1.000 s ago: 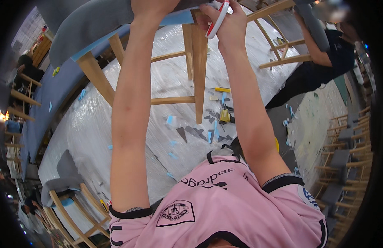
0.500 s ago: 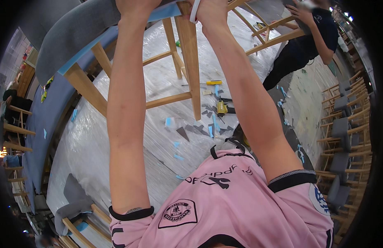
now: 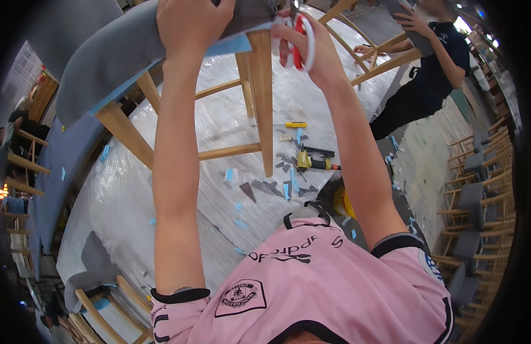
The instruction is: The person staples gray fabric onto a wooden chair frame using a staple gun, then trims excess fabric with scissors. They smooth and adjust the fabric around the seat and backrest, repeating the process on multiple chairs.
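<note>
A wooden chair (image 3: 261,103) with a grey padded seat (image 3: 113,60) and light-blue material along its underside edge stands tilted in front of me. My left hand (image 3: 192,26) is closed on the seat's grey edge; the fingertips run out of the top of the picture. Just right of the seat's corner, my right hand (image 3: 320,51) has its fingers through the handles of red-and-white scissors (image 3: 301,43). The scissor blades point up toward the top edge and are mostly cut off or hidden.
On the plastic-wrapped table (image 3: 219,200) lie a yellow-handled screwdriver (image 3: 296,124), an air stapler (image 3: 311,161) and grey and blue scraps (image 3: 268,188). A co-worker (image 3: 443,57) handles another chair at the far right. Several chairs (image 3: 469,218) line the right; another chair (image 3: 96,281) is at lower left.
My right hand has moved right and down from the seat corner, bringing the scissors into fuller view. My left hand now shows lower on the seat edge. The chair appears slightly lower.
</note>
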Demonstrator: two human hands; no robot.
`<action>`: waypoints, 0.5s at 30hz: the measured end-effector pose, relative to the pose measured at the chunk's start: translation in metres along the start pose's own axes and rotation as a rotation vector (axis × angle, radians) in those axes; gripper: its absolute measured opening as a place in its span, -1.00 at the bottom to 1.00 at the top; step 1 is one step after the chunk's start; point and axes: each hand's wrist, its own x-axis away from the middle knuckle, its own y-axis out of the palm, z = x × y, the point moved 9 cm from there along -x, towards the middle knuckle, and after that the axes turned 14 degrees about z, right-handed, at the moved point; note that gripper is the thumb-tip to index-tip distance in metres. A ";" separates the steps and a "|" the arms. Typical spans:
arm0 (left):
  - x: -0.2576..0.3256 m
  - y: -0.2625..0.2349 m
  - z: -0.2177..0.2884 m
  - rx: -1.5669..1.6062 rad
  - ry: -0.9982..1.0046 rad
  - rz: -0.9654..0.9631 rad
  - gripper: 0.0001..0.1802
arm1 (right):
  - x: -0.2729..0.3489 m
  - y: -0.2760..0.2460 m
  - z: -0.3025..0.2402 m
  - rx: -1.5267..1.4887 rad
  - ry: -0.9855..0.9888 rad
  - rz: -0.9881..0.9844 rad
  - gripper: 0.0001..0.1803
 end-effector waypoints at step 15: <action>0.073 -0.127 0.089 -0.063 -0.071 -0.069 -0.54 | 0.118 -0.173 0.218 0.202 0.586 -0.519 -0.59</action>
